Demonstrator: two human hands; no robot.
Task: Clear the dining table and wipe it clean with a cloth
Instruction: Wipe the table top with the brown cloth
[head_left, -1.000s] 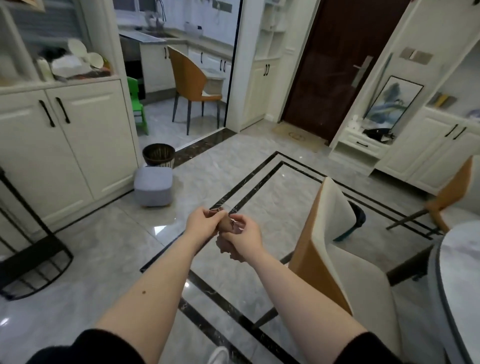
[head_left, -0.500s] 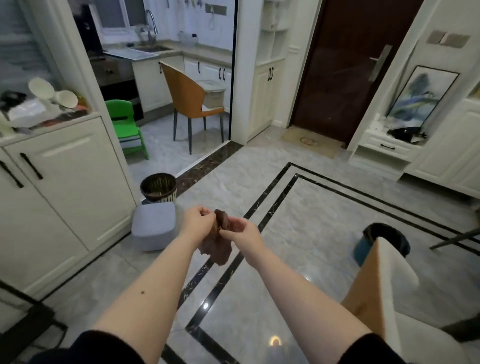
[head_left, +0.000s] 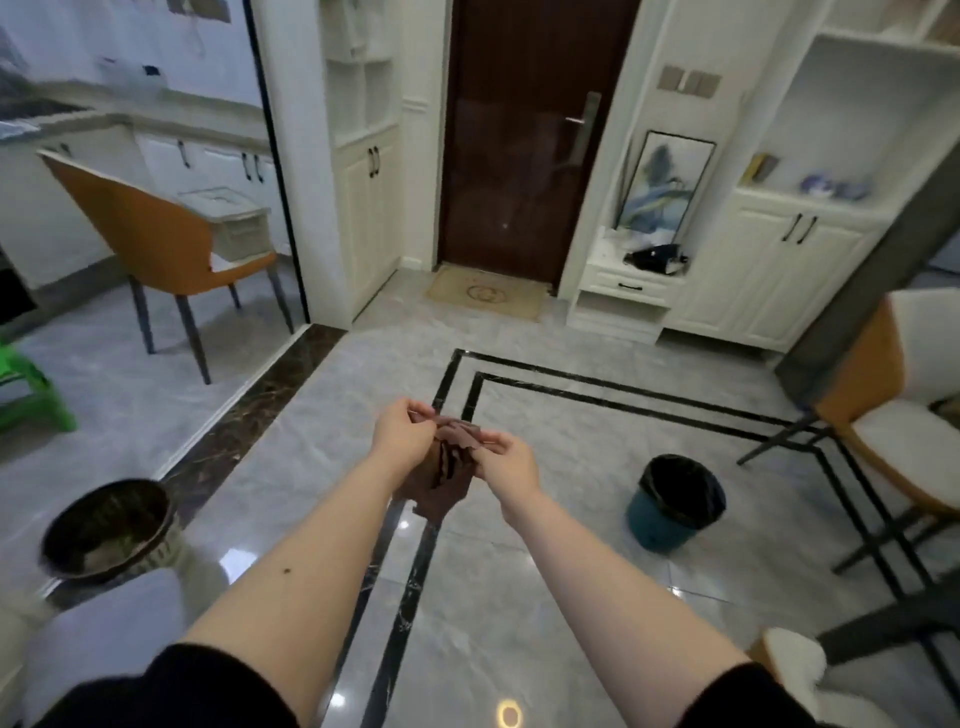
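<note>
We have one view only, worn on the head, wide-angle, looking forward and down across the tiled floor (head_left: 571, 467) toward the dark door (head_left: 519, 140) at upper centre. Our forearms reach in from the bottom edge, near the lens; the room's edges bend outward.

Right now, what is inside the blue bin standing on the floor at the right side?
The blue bin holds a black liner bag, folded over its rim. Inside, only dark liner shows near the top. The near wall hides the bottom, so I cannot tell whether any rubbish lies there.
</note>
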